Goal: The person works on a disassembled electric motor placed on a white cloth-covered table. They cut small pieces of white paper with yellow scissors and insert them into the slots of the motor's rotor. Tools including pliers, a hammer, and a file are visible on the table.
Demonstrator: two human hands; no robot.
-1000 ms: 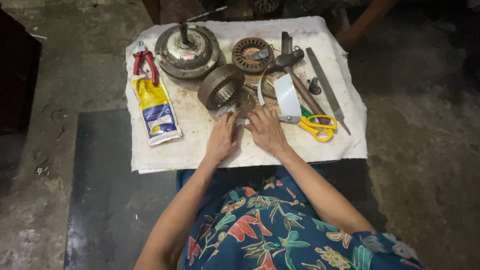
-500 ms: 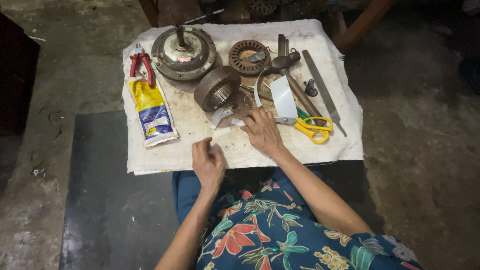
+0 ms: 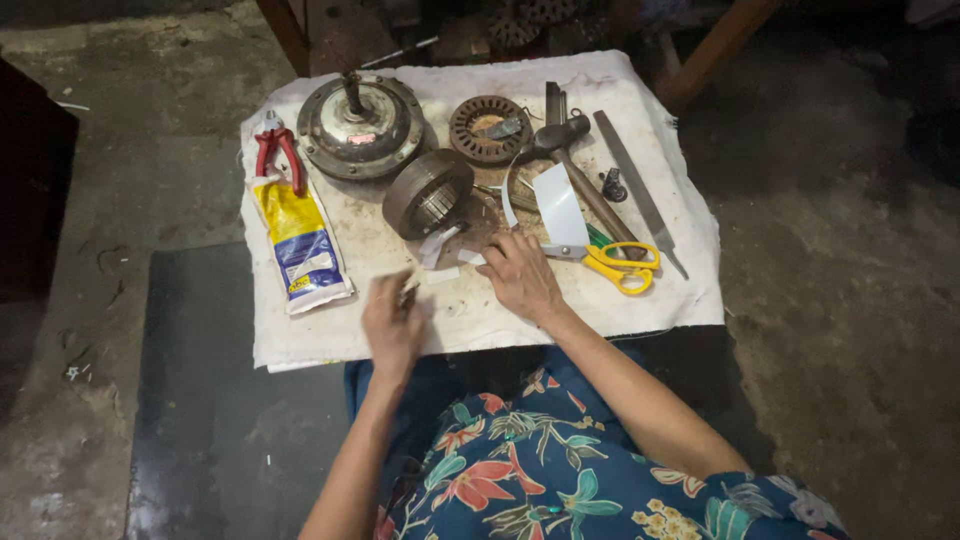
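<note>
Two hands work over a white cloth [image 3: 600,300] spread on the floor. The left hand [image 3: 392,322] pinches a small white paper strip [image 3: 408,285] between its fingertips, near the front edge of the cloth. The right hand [image 3: 520,275] lies flat and loose on the cloth, its fingers touching some small white paper pieces [image 3: 445,272]. Bare cloth stays only along the front edge. Just behind the hands stands a dark metal ring [image 3: 428,193], and yellow scissors [image 3: 620,265] lie beside the right hand. A tube [image 3: 298,245], red pliers [image 3: 278,152], a round motor cover [image 3: 360,125], a hammer [image 3: 575,165] and a file [image 3: 640,192] fill the rest.
</note>
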